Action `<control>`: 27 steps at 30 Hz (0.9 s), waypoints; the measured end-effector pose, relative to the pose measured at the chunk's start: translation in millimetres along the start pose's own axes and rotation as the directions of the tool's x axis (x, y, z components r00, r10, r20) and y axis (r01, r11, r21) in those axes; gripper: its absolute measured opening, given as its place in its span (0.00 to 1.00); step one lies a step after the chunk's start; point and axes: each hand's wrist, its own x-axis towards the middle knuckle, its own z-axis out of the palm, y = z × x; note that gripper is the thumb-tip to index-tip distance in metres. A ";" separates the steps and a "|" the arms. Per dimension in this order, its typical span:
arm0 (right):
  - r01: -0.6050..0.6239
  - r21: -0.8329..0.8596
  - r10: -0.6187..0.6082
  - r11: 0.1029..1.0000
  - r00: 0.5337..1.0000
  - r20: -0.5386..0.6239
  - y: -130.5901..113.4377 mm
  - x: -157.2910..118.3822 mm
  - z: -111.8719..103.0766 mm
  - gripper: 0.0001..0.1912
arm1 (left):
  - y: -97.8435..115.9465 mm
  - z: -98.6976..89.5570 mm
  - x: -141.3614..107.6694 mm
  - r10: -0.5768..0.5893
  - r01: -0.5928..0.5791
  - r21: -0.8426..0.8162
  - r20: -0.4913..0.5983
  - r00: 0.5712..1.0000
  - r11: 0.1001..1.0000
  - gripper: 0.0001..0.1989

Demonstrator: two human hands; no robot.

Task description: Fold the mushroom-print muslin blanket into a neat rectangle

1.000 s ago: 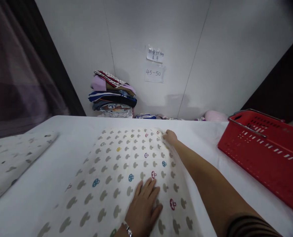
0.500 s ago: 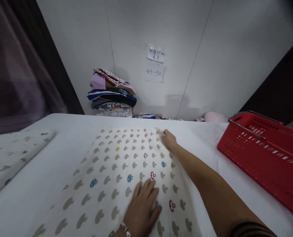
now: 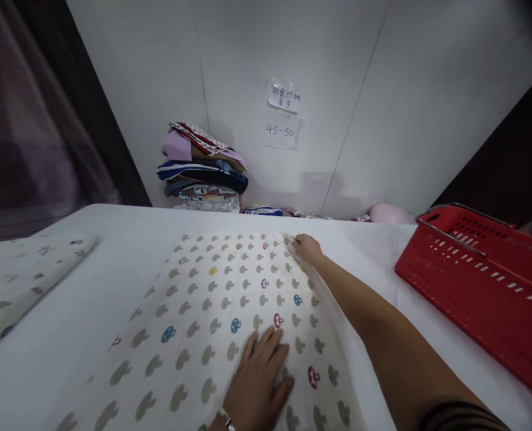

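A cream cloth (image 3: 225, 302) printed with grey and a few coloured mushrooms lies spread over the white table, its near end running out of view. My left hand (image 3: 260, 377), with a bracelet at the wrist, rests palm down on the near part of the cloth, fingers stretched out. Reaching forward, my right hand (image 3: 308, 247) is closed on the cloth's far right corner, which looks slightly gathered there. The fingertips of that hand are partly hidden.
Another patterned cloth (image 3: 27, 275) lies folded at the left. A red plastic basket (image 3: 476, 293) with metal handles stands at the right. A stack of folded fabrics (image 3: 205, 167) sits beyond the far edge of the table (image 3: 126, 224), by the wall with two paper notes (image 3: 283, 129).
Almost nothing differs. My view has shifted very slightly; both hands keep their places on the cloth.
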 end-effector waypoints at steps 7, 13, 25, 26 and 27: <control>-0.101 0.091 0.093 0.991 0.992 0.088 6.8 13.4 4.2 0.11 | -1.2 2.2 0.6 0.022 -0.021 0.031 -0.034 0.999 0.999 0.23; -0.171 0.081 0.166 0.982 0.984 0.063 13.1 22.3 7.2 0.09 | 6.4 -4.7 2.0 0.037 -0.027 0.057 -0.196 0.980 0.998 0.21; -0.231 0.116 0.238 0.966 0.970 -0.050 29.7 28.6 13.0 0.09 | 12.1 -13.3 1.6 0.069 -0.039 0.108 -0.289 0.955 0.993 0.19; -0.250 0.115 0.259 0.961 0.963 -0.070 34.2 28.4 11.5 0.09 | 11.7 -12.7 0.8 0.071 -0.040 0.112 -0.280 0.957 0.993 0.20; -0.267 0.113 0.277 0.957 0.957 -0.086 38.9 28.1 9.9 0.09 | 11.1 -11.8 0.2 0.071 -0.041 0.114 -0.270 0.960 0.993 0.21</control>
